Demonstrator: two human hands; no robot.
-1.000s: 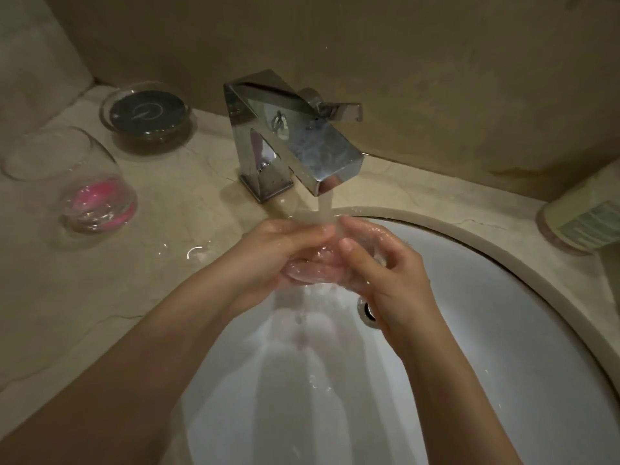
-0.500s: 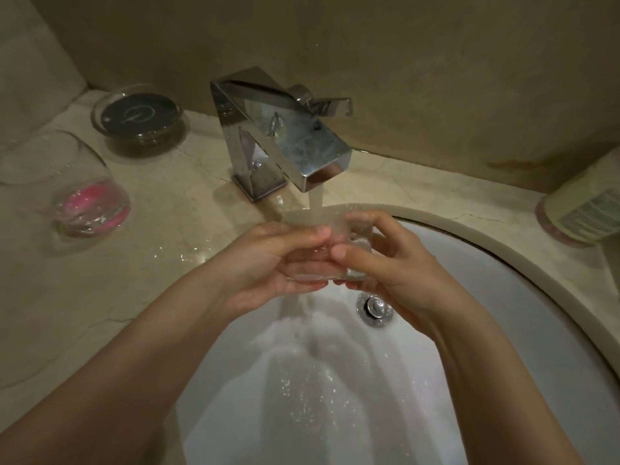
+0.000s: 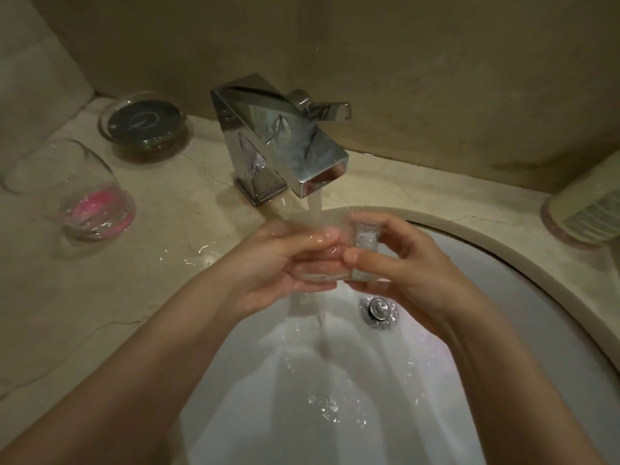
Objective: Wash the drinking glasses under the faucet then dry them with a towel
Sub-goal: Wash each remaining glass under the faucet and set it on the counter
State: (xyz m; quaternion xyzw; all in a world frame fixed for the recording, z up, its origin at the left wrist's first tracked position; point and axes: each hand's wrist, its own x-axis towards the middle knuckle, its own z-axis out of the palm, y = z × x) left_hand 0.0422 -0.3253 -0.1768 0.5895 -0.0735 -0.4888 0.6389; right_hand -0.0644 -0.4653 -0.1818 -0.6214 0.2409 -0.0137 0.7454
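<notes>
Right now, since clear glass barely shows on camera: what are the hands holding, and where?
Both hands grip one drinking glass by its sides under the faucet: left hand, right hand.

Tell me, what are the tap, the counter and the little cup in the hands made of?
The faucet looks like polished chrome-plated metal: it mirrors its surroundings. The countertop seems to be beige marble or similar stone, with thin veins and a wet sheen. The small cup held in both hands is clear, probably glass, though clear plastic cannot be ruled out.
</notes>
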